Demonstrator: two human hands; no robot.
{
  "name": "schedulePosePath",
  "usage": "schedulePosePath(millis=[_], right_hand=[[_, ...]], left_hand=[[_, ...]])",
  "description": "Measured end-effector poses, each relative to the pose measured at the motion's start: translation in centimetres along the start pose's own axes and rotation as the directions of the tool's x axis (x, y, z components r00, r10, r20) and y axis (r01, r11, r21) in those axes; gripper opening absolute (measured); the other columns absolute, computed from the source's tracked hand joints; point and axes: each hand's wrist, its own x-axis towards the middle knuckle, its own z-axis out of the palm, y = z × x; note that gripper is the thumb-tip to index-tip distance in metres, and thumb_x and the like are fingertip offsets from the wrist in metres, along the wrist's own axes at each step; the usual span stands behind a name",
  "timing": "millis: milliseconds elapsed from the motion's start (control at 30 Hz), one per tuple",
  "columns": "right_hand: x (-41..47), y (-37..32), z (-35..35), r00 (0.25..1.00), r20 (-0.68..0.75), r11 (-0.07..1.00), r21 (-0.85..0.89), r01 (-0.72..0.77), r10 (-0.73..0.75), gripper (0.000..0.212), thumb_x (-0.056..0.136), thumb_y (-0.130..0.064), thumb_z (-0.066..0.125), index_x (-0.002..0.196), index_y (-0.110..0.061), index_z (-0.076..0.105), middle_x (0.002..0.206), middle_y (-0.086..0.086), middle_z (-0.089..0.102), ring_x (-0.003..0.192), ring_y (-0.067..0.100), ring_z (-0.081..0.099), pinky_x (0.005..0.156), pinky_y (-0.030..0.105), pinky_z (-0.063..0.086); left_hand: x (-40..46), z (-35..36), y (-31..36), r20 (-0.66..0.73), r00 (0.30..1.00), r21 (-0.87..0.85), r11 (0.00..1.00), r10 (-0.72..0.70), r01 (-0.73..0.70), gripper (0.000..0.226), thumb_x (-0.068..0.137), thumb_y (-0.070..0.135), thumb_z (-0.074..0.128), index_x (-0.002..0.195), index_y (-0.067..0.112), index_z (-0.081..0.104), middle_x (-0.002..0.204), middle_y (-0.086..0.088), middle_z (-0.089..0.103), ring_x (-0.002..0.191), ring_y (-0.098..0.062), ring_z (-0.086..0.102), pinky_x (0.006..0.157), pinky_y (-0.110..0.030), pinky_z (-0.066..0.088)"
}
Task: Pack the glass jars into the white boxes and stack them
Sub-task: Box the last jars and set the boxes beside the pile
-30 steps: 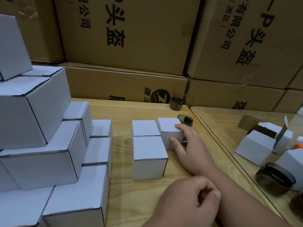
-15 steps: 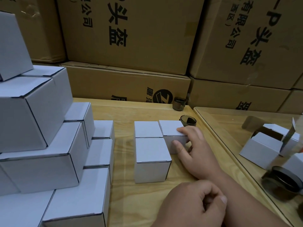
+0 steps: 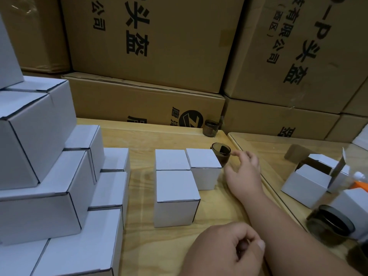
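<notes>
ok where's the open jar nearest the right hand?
Head view, centre-right: the jar stands on the table just behind the rightmost small box, by the right hand fingertips.

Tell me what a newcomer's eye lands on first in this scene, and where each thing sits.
The stepped stack of white boxes fills the left side, with three closed white boxes clustered mid-table. Behind everything rises a wall of brown cartons with black print. At centre right the right hand reaches with relaxed fingers toward a dark glass jar behind the cluster, while the left hand rests curled near the bottom edge.
</notes>
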Motion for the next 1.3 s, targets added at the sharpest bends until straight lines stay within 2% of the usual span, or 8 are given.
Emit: schedulePosePath(millis=[200, 367, 533, 667, 800, 1033, 1133, 1300], right_hand=[[-1.4, -0.2, -1.2, 0.985, -0.174, 1.000, -0.014, -0.007, 0.005, 0.032, 0.089, -0.021, 0.059, 0.118, -0.030, 0.050, 0.141, -0.002, 0.037, 0.130, 0.022, 0.040, 0.094, 0.034, 0.037], [-1.0, -0.4, -5.2, 0.990, -0.143, 0.920, -0.388, -0.048, -0.009, 0.050, 0.093, -0.025, 0.057, 0.140, -0.022, 0.042, 0.157, 0.008, 0.028, 0.118, 0.028, 0.056, 0.088, 0.043, 0.053], [2.1, -1.2, -10.9, 0.979, -0.176, 0.828, -0.531, -0.181, 0.101, 0.049, 0.093, -0.023, 0.054, 0.135, -0.010, 0.033, 0.136, 0.020, 0.038, 0.076, 0.031, 0.054, 0.052, 0.032, 0.037], [2.8, -0.1, -14.2, 0.923, -0.124, 0.683, -0.638, -0.356, 0.365, 0.056, 0.092, -0.017, 0.059, 0.138, -0.005, 0.030, 0.125, 0.022, 0.051, 0.090, 0.033, 0.057, 0.061, 0.037, 0.045], [1.9, 1.2, -14.7, 0.952, -0.113, 0.667, -0.690, -0.280, 0.283, 0.047, 0.095, -0.011, 0.058, 0.135, -0.005, 0.034, 0.087, 0.008, 0.059, 0.075, 0.025, 0.061, 0.064, 0.035, 0.049], [-5.9, -0.9, -17.7, 0.974, -0.158, 0.955, -0.273, 0.115, -0.162, 0.016, 0.098, -0.044, 0.054, 0.111, -0.038, 0.045, 0.090, -0.013, 0.060, 0.079, 0.006, 0.057, 0.056, 0.028, 0.041], [-11.2, -2.5, -19.5, 0.954, -0.107, 0.957, -0.104, 0.270, -0.281, 0.016, 0.094, -0.046, 0.049, 0.104, -0.059, 0.049, 0.097, -0.024, 0.064, 0.091, -0.003, 0.061, 0.060, 0.026, 0.045], [-15.6, -2.7, -19.7, 0.952, -0.013, 0.952, -0.020, 0.306, -0.307, 0.037, 0.088, -0.038, 0.044, 0.103, -0.070, 0.056, 0.099, -0.031, 0.067, 0.098, -0.007, 0.060, 0.064, 0.033, 0.046]], left_hand=[[0.0, 0.4, -0.5, -0.023, 0.999, 0.014, 1.000, 0.026, -0.026, 0.016, 0.080, 0.054, 0.054, 0.082, 0.041, 0.062, 0.064, 0.018, 0.058, 0.062, -0.002, 0.051, 0.065, -0.024, 0.044], [-0.1, 0.6, -0.8, -0.027, 1.000, 0.016, 1.000, 0.015, -0.014, 0.018, 0.080, 0.056, 0.052, 0.086, 0.043, 0.063, 0.063, 0.020, 0.057, 0.059, -0.002, 0.050, 0.063, -0.024, 0.044], [-0.2, 0.7, -0.9, -0.043, 0.999, 0.010, 0.999, 0.034, -0.033, 0.022, 0.082, 0.055, 0.051, 0.089, 0.038, 0.063, 0.062, 0.019, 0.055, 0.059, -0.003, 0.049, 0.064, -0.028, 0.044], [-0.1, 0.6, -0.9, -0.035, 0.999, -0.002, 1.000, 0.030, -0.030, 0.022, 0.082, 0.055, 0.052, 0.089, 0.036, 0.063, 0.062, 0.017, 0.057, 0.058, -0.001, 0.049, 0.062, -0.024, 0.042], [0.0, 0.7, -1.0, -0.032, 0.999, -0.016, 0.999, 0.037, -0.038, 0.022, 0.083, 0.054, 0.053, 0.087, 0.036, 0.063, 0.062, 0.016, 0.057, 0.058, 0.000, 0.048, 0.060, -0.021, 0.041], [-0.1, 1.0, -1.2, -0.029, 0.998, -0.030, 0.998, 0.047, -0.048, 0.023, 0.080, 0.062, 0.052, 0.095, 0.048, 0.061, 0.075, 0.021, 0.062, 0.062, 0.001, 0.052, 0.066, -0.023, 0.046], [0.1, 1.0, -1.2, -0.084, 0.995, -0.059, 0.997, 0.052, -0.057, 0.055, 0.070, 0.074, 0.059, 0.120, 0.068, 0.038, 0.113, 0.033, 0.052, 0.091, 0.003, 0.058, 0.079, -0.021, 0.049], [-0.3, 0.6, -1.0, -0.043, 0.989, -0.087, 0.986, 0.138, -0.142, 0.110, 0.053, 0.090, 0.075, 0.139, 0.075, 0.007, 0.149, 0.044, 0.020, 0.138, 0.017, 0.031, 0.109, -0.029, 0.040]])
